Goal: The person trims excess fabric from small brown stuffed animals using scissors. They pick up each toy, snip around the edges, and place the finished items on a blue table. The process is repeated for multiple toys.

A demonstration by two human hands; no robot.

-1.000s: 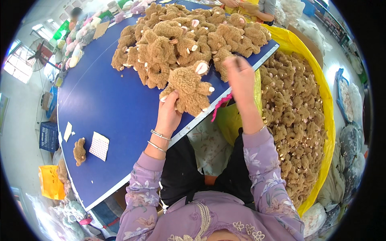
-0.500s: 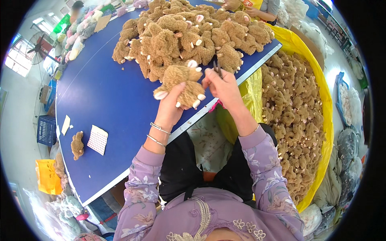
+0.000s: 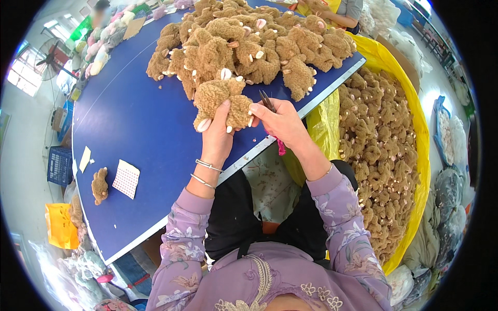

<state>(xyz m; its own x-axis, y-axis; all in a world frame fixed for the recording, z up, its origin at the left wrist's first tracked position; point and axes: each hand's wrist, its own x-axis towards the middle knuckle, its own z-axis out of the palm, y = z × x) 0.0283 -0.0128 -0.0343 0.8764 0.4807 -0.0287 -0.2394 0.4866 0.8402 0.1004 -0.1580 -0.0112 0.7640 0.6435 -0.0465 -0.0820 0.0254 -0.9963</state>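
Observation:
A brown plush toy [image 3: 220,101] with pale paws and ears is held above the blue table's front edge. My left hand [image 3: 218,137] is closed round its lower side, thumb on the fleece. My right hand [image 3: 282,122] is closed on a pair of dark-bladed thread snips [image 3: 266,99], points upward and a little apart. Something bright pink [image 3: 281,146] hangs below that hand. The right thumb and fingertip pinch at the toy's right edge, by a pale paw; what lies between them is too small to make out.
A heap of similar plush toys [image 3: 228,39] covers the far table. To the right stands a yellow-lined container [image 3: 423,155] full of more. A small brown plush piece [image 3: 99,185] and a dotted sheet [image 3: 126,179] lie on the blue table [image 3: 155,140]. Another person's arm [image 3: 340,19] shows at the far right.
The toy has turned in my left hand and shifted slightly left. My right hand has moved a little down and left, its fingertips now at the toy's edge, and the snips show more.

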